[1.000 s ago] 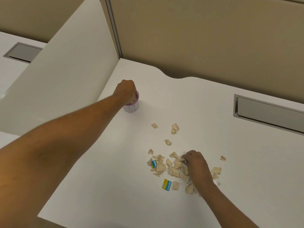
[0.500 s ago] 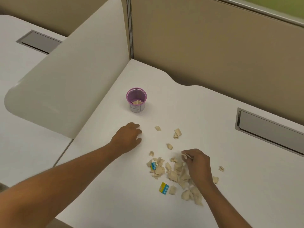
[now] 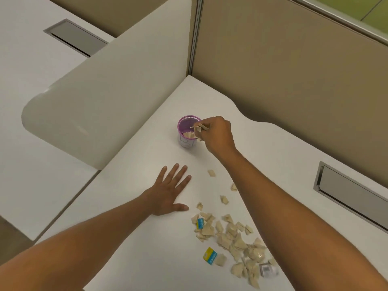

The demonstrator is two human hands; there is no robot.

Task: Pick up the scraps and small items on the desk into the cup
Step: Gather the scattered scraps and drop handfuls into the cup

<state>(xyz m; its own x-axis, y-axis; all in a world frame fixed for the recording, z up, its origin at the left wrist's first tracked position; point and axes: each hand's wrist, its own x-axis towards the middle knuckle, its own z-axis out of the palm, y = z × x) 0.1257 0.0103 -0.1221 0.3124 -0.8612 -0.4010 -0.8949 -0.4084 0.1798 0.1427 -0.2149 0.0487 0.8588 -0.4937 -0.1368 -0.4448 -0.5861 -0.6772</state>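
Observation:
A small purple-rimmed cup (image 3: pixel 185 141) stands on the white desk (image 3: pixel 147 259) near the back corner, with beige scraps inside. My right hand (image 3: pixel 218 134) hovers at the cup's right rim and pinches several beige paper scraps (image 3: pixel 198 129) over the opening. My left hand (image 3: pixel 170 192) lies flat on the desk with its fingers spread, in front of the cup. A pile of beige scraps (image 3: pixel 231 236) lies at the front right. Among them are two small blue-and-yellow labels (image 3: pixel 210 255) and a white barcode piece (image 3: pixel 267 269).
A white curved divider panel (image 3: pixel 105 97) rises to the left of the cup. Tan partition walls (image 3: pixel 294 70) close off the back. A grey cable hatch (image 3: pixel 352 194) is set into the desk at the right. Loose scraps (image 3: pixel 211 172) lie between cup and pile.
My right hand has lifted scraps from the pile and carried them up to the cup. My left hand has flattened on the desk, fingers spread.

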